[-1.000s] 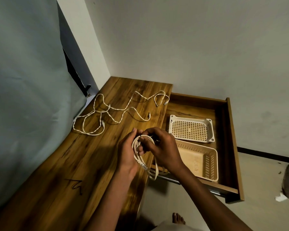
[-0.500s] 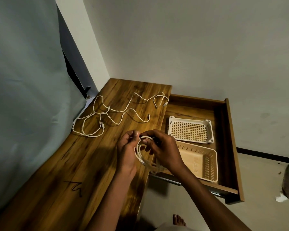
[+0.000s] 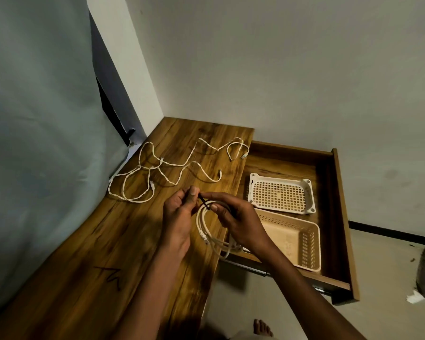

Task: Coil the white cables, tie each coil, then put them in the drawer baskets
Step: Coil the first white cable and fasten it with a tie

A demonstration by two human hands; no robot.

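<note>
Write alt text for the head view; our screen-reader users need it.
Two hands hold a coiled white cable over a wooden desk's edge, the left hand and right hand pinching a thin black tie at its top. Loose white cables lie on the desk; two baskets sit in the open drawer.

Beyond our hands, loose cables sprawl across the desk, bare wood nearer us, right of them two baskets fill the drawer.

loose cables on the desk; two baskets in the drawer to its right
</note>
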